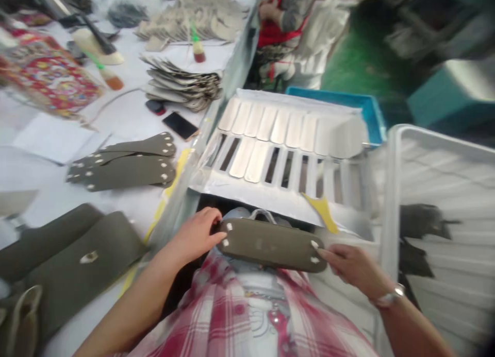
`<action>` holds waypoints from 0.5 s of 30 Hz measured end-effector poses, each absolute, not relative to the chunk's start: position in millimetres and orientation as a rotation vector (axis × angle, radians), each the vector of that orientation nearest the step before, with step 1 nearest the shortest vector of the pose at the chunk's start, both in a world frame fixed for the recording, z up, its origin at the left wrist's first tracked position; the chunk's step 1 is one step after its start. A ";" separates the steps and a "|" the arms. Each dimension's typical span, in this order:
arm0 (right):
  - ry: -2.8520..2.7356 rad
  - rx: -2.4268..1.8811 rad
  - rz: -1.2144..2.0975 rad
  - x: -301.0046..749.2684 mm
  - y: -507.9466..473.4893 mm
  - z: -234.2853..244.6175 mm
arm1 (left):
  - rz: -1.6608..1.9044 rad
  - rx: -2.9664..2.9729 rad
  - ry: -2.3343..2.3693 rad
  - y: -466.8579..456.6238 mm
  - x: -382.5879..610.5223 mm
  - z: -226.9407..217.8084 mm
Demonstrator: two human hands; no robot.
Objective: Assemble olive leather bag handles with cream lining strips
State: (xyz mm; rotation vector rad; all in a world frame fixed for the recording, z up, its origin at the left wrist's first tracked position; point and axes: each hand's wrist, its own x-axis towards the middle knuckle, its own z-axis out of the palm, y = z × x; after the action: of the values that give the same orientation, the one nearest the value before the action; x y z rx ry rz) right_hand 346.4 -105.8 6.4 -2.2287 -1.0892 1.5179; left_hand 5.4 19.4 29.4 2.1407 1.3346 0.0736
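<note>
Below the slatted rack [247,192], left hand [197,234] and right hand [353,267] pinch the olive strip [270,243] by its ends; best kept level and taut.

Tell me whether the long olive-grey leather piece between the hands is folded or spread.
Spread: the olive-grey leather piece stretches full length between left hand and right hand, white spots showing at both ends, no crease.

Olive-grey leather strip [270,243] with white corner tabs; red-and-white plaid shirt [232,316]; blue bin [373,115]; green floor [359,63]; yellow scrap [323,210].
</note>
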 end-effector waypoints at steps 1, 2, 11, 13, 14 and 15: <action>-1.101 -2.221 1.492 345.2 -104.7 9.1 | 0.126 2.236 1.295 18.9 12.2 29.9; -1.116 -2.208 1.471 345.1 -103.7 10.2 | 0.164 2.326 1.218 18.2 22.2 29.7; -1.040 -2.145 1.469 353.8 -112.0 4.2 | 0.001 2.549 0.524 -23.5 176.8 3.5; -1.037 -2.121 1.482 356.3 -113.3 2.9 | -0.027 2.560 0.560 -28.0 189.9 -3.8; -1.035 -2.106 1.491 357.6 -113.6 2.0 | -0.021 2.564 0.577 -29.1 192.7 -5.8; -1.038 -2.094 1.496 358.9 -113.9 0.9 | -0.008 2.564 0.591 -29.7 193.9 -6.7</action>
State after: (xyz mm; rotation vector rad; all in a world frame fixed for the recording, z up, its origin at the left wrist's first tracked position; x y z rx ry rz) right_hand 358.9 -113.9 0.9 -2.0938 -1.0380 1.4961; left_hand 193.9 -29.7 -6.7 2.5639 0.5905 -0.0080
